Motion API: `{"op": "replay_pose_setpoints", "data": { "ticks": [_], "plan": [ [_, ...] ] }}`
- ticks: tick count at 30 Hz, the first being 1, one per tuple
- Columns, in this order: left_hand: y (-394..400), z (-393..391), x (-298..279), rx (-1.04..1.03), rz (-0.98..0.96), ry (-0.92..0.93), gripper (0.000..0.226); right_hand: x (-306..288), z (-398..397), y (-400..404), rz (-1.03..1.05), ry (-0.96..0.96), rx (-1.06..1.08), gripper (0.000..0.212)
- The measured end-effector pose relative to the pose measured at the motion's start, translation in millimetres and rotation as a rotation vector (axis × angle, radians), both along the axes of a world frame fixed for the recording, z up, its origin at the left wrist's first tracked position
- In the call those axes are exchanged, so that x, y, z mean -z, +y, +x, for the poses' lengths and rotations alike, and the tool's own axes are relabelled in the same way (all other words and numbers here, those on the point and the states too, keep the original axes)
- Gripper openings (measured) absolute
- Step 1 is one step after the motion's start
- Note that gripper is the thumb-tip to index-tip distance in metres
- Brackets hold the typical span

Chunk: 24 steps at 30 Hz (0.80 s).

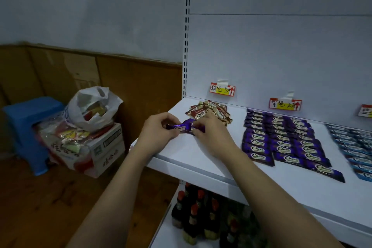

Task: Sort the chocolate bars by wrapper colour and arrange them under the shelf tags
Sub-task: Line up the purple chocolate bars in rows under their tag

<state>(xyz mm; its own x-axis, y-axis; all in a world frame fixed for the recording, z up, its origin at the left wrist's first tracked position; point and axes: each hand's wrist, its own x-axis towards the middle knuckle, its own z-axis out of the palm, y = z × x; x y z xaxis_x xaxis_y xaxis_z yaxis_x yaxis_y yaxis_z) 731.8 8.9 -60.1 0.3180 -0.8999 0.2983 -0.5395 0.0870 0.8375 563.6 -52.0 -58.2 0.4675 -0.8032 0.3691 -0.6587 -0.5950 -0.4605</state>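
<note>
My left hand (156,130) and my right hand (211,133) both grip a small bunch of purple-wrapped chocolate bars (184,127) just above the left end of the white shelf (181,153). Behind them lies a loose heap of brown-and-gold bars (209,111) under the first tag (222,89). Purple bars (285,141) lie in neat rows under the second tag (285,104). Blue bars (356,147) lie in rows at the right edge, under a third tag (366,111) that is cut off.
Dark bottles with red caps (201,213) stand on the lower shelf. Left of the shelf unit a white plastic bag (92,106) sits on a cardboard box (100,147) beside a blue stool (30,123) on the wooden floor.
</note>
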Motion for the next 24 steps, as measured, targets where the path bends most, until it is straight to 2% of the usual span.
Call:
{"op": "replay_pose_setpoints", "data": {
  "ticks": [3,6,10,12,16,20,24],
  "plan": [
    [0.1,0.6,-0.6,-0.009,-0.014,0.153,0.019,0.9,-3.3,-1.7,0.031,-0.03,-0.004,0.02],
    [-0.9,1.9,-1.4,-0.022,-0.025,0.18,0.015,-0.6,-1.9,-2.1,0.065,-0.096,-0.026,0.01],
    [-0.6,3.6,-0.4,-0.007,-0.052,0.219,0.021,-2.2,-2.7,-3.2,0.144,-0.24,-0.018,0.015],
    [0.4,3.9,-1.9,0.012,-0.058,0.289,0.025,-4.7,-6.9,-2.2,0.174,-0.276,0.013,0.012],
    [4.5,-10.9,-16.4,0.064,-0.048,0.408,0.021,-15.2,-19.0,5.0,0.26,-0.35,0.061,0.023],
    [17.3,-44.8,-29.5,0.196,-0.096,0.329,0.028,-19.3,-50.5,23.1,0.371,-0.527,0.13,0.019],
    [29.0,-93.4,-28.5,0.377,-0.072,0.198,0.025,-16.7,-102.4,47.1,0.305,-0.583,0.18,0.013]
  ]
}}
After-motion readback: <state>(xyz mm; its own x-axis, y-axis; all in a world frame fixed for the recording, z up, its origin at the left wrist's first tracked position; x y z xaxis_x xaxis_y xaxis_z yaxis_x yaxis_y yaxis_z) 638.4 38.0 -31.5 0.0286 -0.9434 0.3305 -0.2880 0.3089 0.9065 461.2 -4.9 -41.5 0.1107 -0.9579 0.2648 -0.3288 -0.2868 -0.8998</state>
